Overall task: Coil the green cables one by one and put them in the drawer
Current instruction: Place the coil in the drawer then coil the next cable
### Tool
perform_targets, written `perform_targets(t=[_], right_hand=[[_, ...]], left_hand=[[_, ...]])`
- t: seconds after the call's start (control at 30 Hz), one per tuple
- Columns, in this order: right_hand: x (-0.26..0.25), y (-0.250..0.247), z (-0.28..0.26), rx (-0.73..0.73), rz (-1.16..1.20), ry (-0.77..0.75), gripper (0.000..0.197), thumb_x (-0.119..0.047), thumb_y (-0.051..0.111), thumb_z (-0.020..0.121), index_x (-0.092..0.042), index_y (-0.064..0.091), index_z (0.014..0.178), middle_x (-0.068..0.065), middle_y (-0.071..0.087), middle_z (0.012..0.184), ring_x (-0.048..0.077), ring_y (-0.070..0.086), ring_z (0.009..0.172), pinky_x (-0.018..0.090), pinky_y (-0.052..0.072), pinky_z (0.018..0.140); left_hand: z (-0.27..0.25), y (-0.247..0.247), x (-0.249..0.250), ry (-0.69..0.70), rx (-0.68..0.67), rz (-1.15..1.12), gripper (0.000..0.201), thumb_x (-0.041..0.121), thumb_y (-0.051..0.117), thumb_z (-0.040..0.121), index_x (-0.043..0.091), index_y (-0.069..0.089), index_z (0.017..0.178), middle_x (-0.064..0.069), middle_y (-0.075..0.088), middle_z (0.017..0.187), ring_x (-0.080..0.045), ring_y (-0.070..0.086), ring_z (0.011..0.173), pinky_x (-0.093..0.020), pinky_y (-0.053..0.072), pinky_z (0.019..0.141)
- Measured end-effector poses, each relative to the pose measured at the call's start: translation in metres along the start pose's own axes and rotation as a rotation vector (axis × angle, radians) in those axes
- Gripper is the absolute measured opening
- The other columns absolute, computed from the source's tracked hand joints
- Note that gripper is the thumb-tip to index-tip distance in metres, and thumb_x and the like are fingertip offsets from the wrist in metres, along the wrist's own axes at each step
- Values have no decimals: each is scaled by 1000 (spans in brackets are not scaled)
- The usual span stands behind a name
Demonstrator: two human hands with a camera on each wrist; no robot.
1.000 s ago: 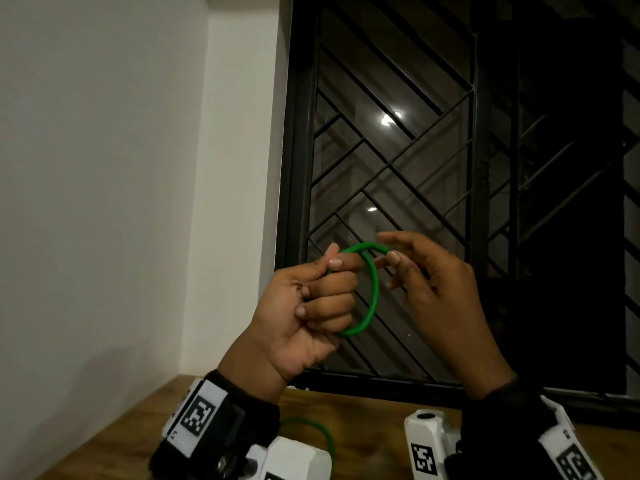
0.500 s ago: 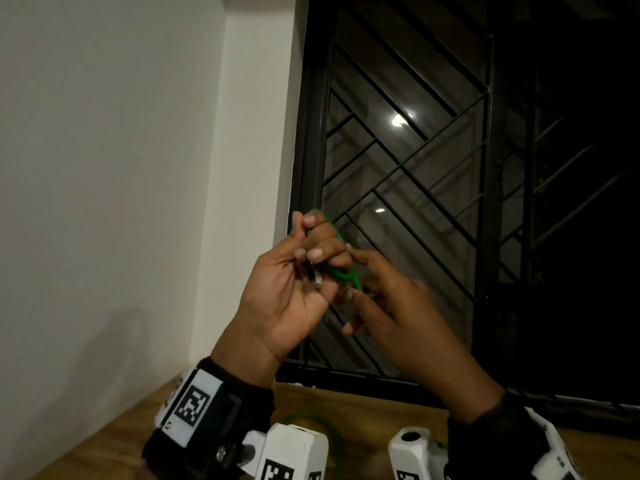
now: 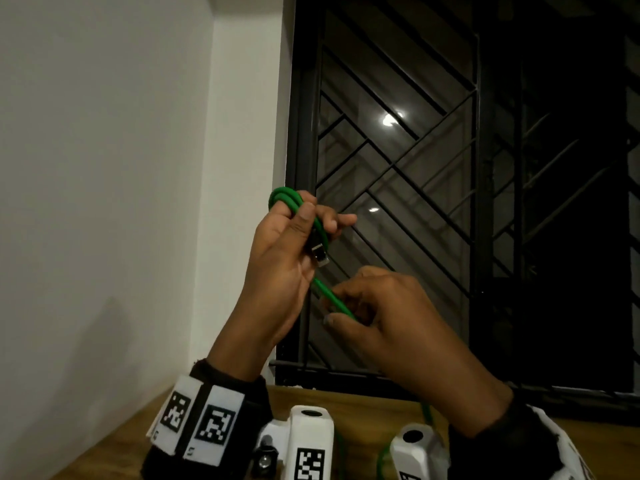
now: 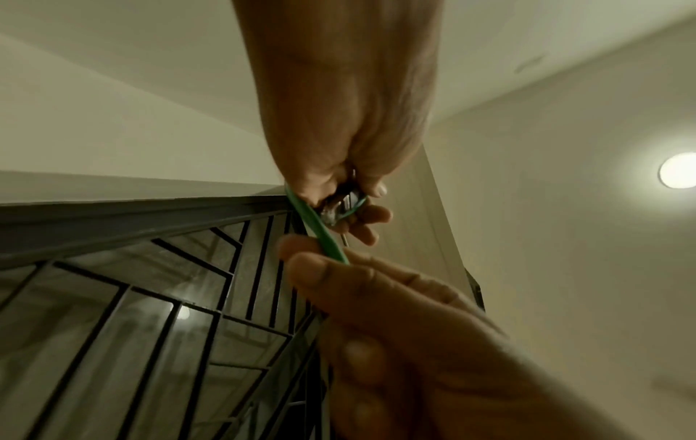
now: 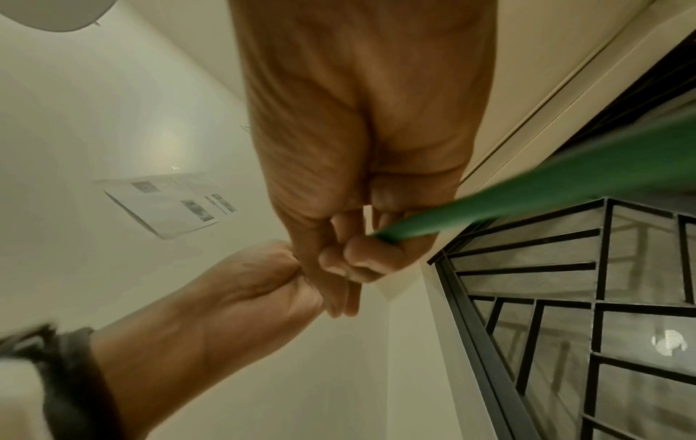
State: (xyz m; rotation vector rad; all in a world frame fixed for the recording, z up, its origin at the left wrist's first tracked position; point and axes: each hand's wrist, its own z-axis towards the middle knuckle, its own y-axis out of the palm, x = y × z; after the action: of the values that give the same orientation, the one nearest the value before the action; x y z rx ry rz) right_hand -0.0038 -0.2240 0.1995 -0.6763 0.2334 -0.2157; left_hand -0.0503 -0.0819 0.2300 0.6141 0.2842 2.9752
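A green cable [image 3: 293,201] is held up in front of the window, with two loops over my left hand [image 3: 294,233]. That hand grips the loops, and a metal plug [image 3: 319,255] hangs below its thumb. A free strand [image 3: 331,296] runs down into my right hand [image 3: 349,308], which pinches it just below the left. In the left wrist view the green cable [image 4: 320,235] passes from the left hand [image 4: 350,193] to the right hand [image 4: 324,268]. The right wrist view shows the green cable [image 5: 527,190] pinched by the right hand [image 5: 365,250]. The rest of the cable [image 3: 426,412] trails onto the table. No drawer is in view.
A wooden table [image 3: 363,410] lies below the hands. A black window grille [image 3: 398,168] stands straight ahead, and a white wall [image 3: 104,202] closes the left side. A ceiling lamp [image 4: 677,169] shows in the left wrist view.
The left hand has risen and now holds two loops with the plug hanging out. The right hand has slid down the strand, away from the left hand.
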Motion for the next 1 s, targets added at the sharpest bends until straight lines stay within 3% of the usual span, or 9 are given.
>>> perform_targets(t=[0.13,0.23,0.37,0.5,0.67,0.73,0.83,1.0], right_hand=[[0,-11,1,6,-63,39,20,-28,74,89,-30,75,108,-15,52,84,-2,51,74,7,36,60],[2,-14,0,1,-108,52,25,-22,74,87,-29,74,111,-19,51,83,-6,50,74,6,35,61],[7,-20,-1,14,-148,74,17,-21,75,85,-30,75,100,-18,54,82,-5,53,71,7,35,60],[15,-31,-2,86,-168,75,9,-37,79,82,-33,74,89,-19,57,79,-4,54,72,13,37,61],[24,-36,-4,82,-225,66,15,-36,73,88,-36,74,102,-15,63,93,2,55,82,29,48,70],[25,-36,-5,99,-231,56,15,-36,72,88,-37,73,103,-17,64,95,2,57,83,31,51,71],[29,-36,-4,159,-220,40,11,-38,74,87,-38,72,97,-20,66,94,0,59,79,32,53,68],[36,-38,-3,158,-150,24,17,-27,75,86,-37,69,98,-22,69,92,-4,60,83,32,54,73]], left_hand=[[-1,-3,-12,47,-61,235,15,18,42,97,8,46,107,-5,63,82,-21,69,104,-28,51,97],[-3,-6,-22,89,-109,393,14,7,39,102,1,47,111,-9,63,86,-18,69,105,-26,49,96],[-2,-13,-36,124,-162,621,11,8,46,100,8,55,107,-6,70,87,-15,70,101,-31,52,96],[-6,-21,-44,39,-241,738,14,8,47,100,18,57,100,3,67,79,-7,67,82,-20,50,80],[-10,-16,-46,34,-390,904,13,23,43,101,29,49,90,9,58,83,0,57,74,-14,43,69],[-12,-15,-45,14,-395,896,17,23,43,103,22,49,87,10,53,74,1,54,66,-11,40,62],[-13,-16,-42,-15,-437,895,27,32,51,98,6,52,92,0,51,73,-11,51,63,-26,42,56],[-12,-22,-44,-32,-563,1107,10,29,55,95,21,50,96,3,52,76,-16,53,67,-34,44,59]])
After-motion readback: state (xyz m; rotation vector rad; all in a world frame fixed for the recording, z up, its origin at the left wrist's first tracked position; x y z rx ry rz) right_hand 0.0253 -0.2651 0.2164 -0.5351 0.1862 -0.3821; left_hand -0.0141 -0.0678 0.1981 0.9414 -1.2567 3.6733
